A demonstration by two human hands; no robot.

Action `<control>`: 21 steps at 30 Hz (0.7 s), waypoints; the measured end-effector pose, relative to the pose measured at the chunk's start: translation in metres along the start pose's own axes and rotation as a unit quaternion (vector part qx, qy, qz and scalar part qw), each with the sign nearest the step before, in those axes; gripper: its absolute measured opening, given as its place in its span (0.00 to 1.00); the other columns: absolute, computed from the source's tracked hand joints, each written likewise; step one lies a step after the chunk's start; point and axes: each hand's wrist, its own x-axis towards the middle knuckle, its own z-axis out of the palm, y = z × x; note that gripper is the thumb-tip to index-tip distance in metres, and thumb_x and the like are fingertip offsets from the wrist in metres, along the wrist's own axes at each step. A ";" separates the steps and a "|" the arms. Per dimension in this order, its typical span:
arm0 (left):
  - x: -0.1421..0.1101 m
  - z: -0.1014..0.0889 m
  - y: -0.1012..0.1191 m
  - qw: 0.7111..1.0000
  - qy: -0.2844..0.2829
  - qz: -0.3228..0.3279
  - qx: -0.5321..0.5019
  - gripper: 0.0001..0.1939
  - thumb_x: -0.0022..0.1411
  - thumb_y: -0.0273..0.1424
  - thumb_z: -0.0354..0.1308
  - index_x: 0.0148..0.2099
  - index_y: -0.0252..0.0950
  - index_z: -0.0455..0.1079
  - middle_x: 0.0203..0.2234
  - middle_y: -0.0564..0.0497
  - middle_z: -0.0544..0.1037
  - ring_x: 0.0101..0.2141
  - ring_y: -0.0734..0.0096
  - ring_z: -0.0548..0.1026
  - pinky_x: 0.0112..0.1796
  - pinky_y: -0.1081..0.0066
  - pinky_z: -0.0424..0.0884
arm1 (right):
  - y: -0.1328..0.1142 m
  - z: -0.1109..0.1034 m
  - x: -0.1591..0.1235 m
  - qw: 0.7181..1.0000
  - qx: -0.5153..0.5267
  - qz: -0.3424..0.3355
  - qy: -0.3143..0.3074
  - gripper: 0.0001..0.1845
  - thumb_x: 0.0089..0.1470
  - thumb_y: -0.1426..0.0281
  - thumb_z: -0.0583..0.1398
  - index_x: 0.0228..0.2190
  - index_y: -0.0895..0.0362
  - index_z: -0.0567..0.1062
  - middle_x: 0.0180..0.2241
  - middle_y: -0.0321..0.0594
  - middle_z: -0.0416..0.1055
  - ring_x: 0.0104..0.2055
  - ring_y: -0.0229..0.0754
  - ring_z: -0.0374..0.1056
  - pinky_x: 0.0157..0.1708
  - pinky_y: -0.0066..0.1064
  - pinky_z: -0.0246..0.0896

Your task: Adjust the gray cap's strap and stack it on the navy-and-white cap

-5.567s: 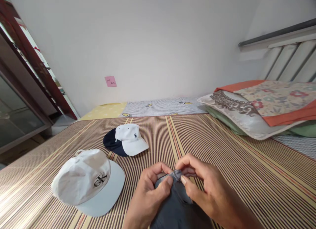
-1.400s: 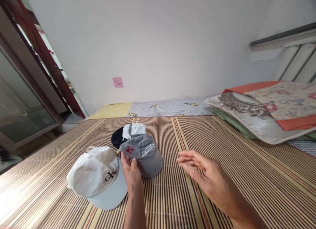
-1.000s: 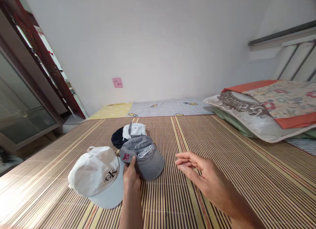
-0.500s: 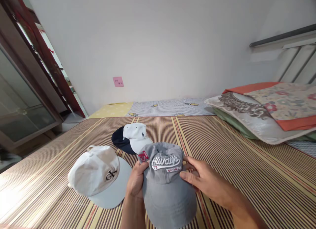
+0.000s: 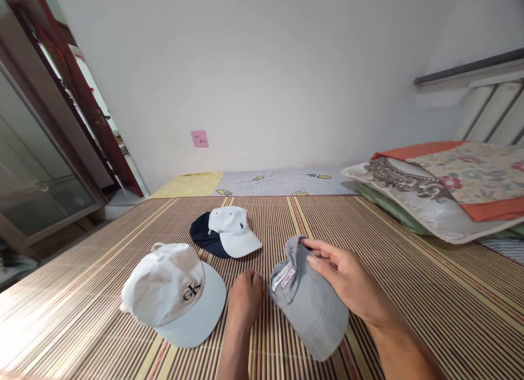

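The grey cap [image 5: 309, 306] is being grasped on or just above the striped mat [image 5: 409, 271] by the right hand's [image 5: 346, 273] fingers; the left hand [image 5: 245, 295] is being held curled beside it, grip indeterminable. The CK cap [image 5: 170, 292], white cap [image 5: 233, 231] and navy cap [image 5: 202, 231] are being left untouched, seemingly done; the grey one is not yet being released.

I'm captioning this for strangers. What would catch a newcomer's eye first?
Probably the gray cap, its crown creased, in the right hand just right of center. Next, the white CK cap lying front-left on the striped mat, with the left hand between the two caps. Farther back, a pink note stands out on the pale wall.
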 end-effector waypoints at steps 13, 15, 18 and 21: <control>0.000 -0.032 0.026 0.852 0.445 0.128 -0.245 0.13 0.68 0.30 0.53 0.52 0.38 0.71 0.38 0.49 0.79 0.45 0.64 0.78 0.43 0.66 0.69 | 0.026 0.080 0.138 0.972 0.226 -0.028 0.060 0.31 0.52 0.51 0.66 0.55 0.51 0.77 0.56 0.44 0.80 0.59 0.52 0.74 0.60 0.47 0.68; 0.001 -0.032 0.024 0.850 0.443 0.125 -0.256 0.13 0.66 0.28 0.54 0.51 0.38 0.71 0.39 0.49 0.79 0.45 0.64 0.77 0.44 0.66 0.69 | 0.064 0.099 0.140 0.981 0.188 0.022 0.049 0.29 0.49 0.53 0.69 0.48 0.56 0.80 0.49 0.51 0.83 0.54 0.58 0.78 0.55 0.52 0.72; 0.004 -0.032 0.022 0.852 0.433 0.114 -0.271 0.12 0.64 0.28 0.54 0.49 0.38 0.72 0.37 0.50 0.79 0.43 0.65 0.77 0.41 0.67 0.68 | 0.110 0.114 0.126 0.989 0.119 0.074 0.052 0.23 0.44 0.61 0.70 0.43 0.57 0.82 0.46 0.55 0.83 0.54 0.63 0.78 0.55 0.57 0.72; 0.006 -0.030 0.020 0.867 0.400 0.098 -0.282 0.12 0.63 0.31 0.55 0.48 0.38 0.72 0.35 0.50 0.79 0.38 0.66 0.78 0.38 0.68 0.68 | 0.133 0.109 0.098 0.994 0.057 0.077 0.057 0.25 0.46 0.65 0.68 0.47 0.56 0.80 0.53 0.53 0.81 0.59 0.59 0.75 0.62 0.55 0.67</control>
